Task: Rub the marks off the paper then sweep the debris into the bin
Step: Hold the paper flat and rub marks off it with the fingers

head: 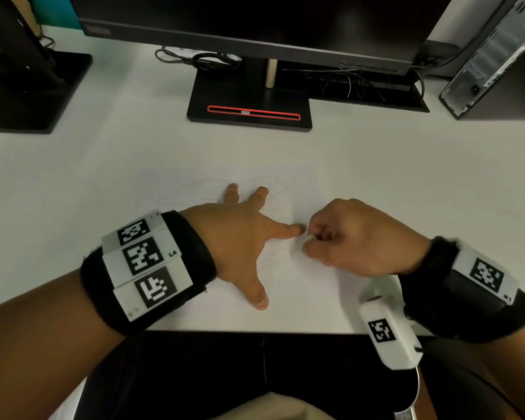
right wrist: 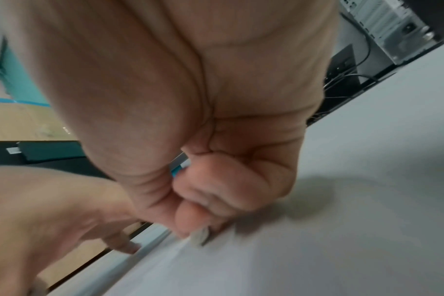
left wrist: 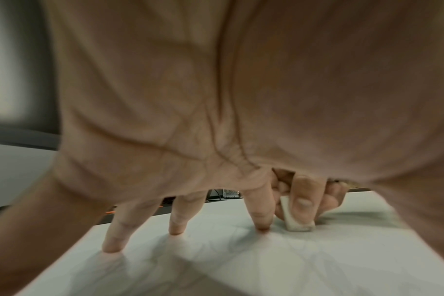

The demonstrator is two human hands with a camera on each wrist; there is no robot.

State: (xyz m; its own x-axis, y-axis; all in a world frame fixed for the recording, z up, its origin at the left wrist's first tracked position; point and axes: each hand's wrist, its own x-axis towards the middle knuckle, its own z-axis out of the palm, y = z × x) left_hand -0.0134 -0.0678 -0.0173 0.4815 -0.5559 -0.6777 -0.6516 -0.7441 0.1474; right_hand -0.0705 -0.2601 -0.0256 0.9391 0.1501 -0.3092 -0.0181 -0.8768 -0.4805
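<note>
A white sheet of paper (head: 194, 189) with faint pencil scribbles lies on the white desk near its front edge. My left hand (head: 243, 231) is spread flat on the paper, fingertips (left wrist: 262, 228) pressing it down. My right hand (head: 340, 237) is curled just right of the left forefinger and pinches a small white eraser (left wrist: 295, 220) (right wrist: 199, 237) between thumb and fingers, its lower end on the paper. In the head view only a sliver of the eraser (head: 309, 237) shows. No bin is in view.
A monitor on a black stand (head: 249, 107) sits behind the paper, with cables (head: 206, 59) behind it. A second black stand (head: 34, 89) is at far left and a computer case (head: 491, 56) at far right. The desk's front edge (head: 255, 331) runs below my hands.
</note>
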